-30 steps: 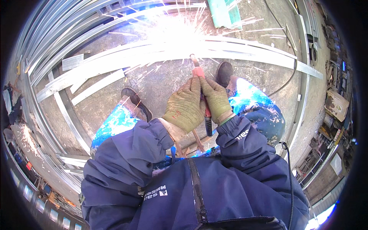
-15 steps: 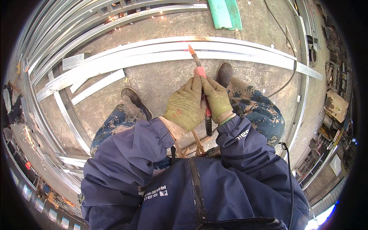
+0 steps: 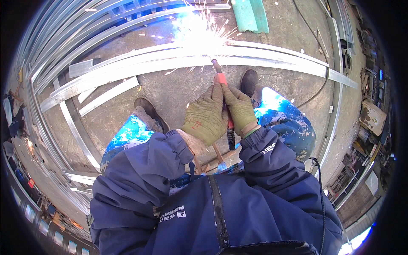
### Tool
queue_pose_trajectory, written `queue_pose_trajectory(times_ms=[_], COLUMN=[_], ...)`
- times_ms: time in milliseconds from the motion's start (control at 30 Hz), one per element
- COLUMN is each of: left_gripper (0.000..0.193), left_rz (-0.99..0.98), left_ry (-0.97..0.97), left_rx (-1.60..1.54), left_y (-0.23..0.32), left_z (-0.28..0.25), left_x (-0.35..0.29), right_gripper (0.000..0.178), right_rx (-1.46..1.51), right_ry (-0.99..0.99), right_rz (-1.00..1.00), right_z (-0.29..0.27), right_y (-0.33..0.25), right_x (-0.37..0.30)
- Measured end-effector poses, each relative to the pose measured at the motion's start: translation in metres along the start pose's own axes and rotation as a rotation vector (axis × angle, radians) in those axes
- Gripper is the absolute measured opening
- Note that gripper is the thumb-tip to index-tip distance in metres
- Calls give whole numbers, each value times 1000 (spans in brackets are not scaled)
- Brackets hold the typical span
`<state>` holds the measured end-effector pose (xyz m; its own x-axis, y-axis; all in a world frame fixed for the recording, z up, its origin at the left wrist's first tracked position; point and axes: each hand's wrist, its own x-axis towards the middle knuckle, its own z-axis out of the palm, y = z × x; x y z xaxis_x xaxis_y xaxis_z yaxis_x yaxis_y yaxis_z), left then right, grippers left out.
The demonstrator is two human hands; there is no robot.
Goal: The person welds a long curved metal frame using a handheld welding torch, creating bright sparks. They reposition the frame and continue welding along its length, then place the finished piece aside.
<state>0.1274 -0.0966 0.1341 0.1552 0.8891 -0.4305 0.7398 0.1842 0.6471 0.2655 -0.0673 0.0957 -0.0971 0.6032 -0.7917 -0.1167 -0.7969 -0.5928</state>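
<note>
Both of my hands wear olive-green work gloves and are wrapped round a welding torch (image 3: 220, 79) with a red grip and a black ribbed cable end. My left hand (image 3: 206, 114) closes on it from the left, my right hand (image 3: 241, 108) from the right. Its neck points away from me at long silvery metal bars (image 3: 267, 58) lying side by side across the floor. A blinding white-blue arc (image 3: 206, 40) with flying sparks burns at the torch's tip. The glare hides the tip and the spot on the bars.
Many metal profiles (image 3: 80, 40) are stacked at the far left. Loose flat strips (image 3: 108, 97) lie before the bars. A green sheet (image 3: 250, 16) is beyond them, a black cable (image 3: 316, 91) curves at right. My shoes (image 3: 249, 82) stand close to the bars.
The torch tip, glowing orange before, now throws a bright arc and sparks. Blue light falls on my trouser legs and the far bars. My hands keep about the same place.
</note>
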Motion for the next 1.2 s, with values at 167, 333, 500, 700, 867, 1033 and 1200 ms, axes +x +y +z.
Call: queue_pose_trajectory(times_ms=[167, 333, 500, 700, 867, 1033, 1200], left_gripper=[78, 78, 77, 78, 79, 79, 76], left_rz=[35, 36, 29, 2, 32, -7, -27], left_ry=[22, 40, 54, 16, 53, -19, -11], left_rx=[-55, -52, -39, 23, -49, -65, -55], left_y=[-1, -4, -1, -1, -6, -1, 5], left_z=[0, 3, 0, -1, 5, -4, -10], left_x=[3, 3, 0, 0, 3, 5, 4], right_gripper=[49, 49, 50, 48, 50, 50, 49], right_rx=[-1, 27, -18, -21, -2, 22, -36], right_ry=[31, 18, 1, 10, 39, 29, 16], right_rz=[-14, -15, -5, -13, -15, -8, 17], right_z=[4, 6, 5, 1, 6, 8, 6], right_y=[-5, -5, -5, 2, -2, -5, -7], right_x=[-4, -5, -2, 3, 0, -2, -2])
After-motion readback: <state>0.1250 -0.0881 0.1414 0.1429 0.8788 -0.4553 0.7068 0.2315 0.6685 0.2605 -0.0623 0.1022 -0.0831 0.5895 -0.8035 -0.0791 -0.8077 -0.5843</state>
